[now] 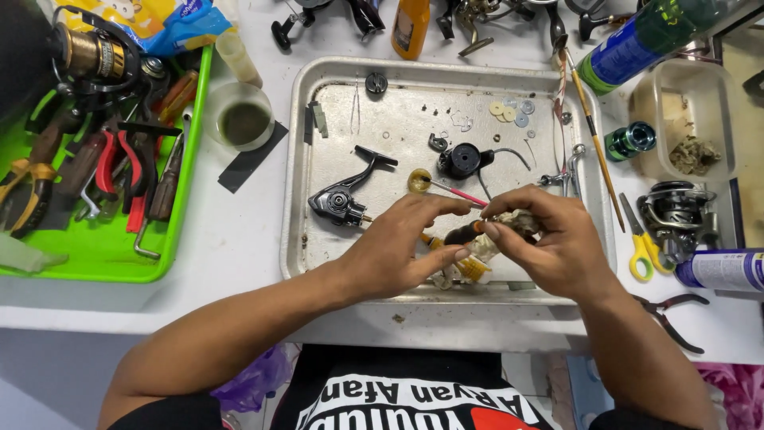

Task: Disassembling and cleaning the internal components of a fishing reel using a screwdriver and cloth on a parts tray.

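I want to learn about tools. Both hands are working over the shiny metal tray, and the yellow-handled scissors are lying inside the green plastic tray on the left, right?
Not quite. The yellow-handled scissors lie on the white table to the right of the shiny metal tray, not inside the green plastic tray. The head view shows this. The left hand and right hand are indeed working over the metal tray.

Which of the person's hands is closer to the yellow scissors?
Right. The right hand is just beside the yellow scissors, which lie off the metal tray's right edge. The left hand is farther away, on the other side of the right hand.
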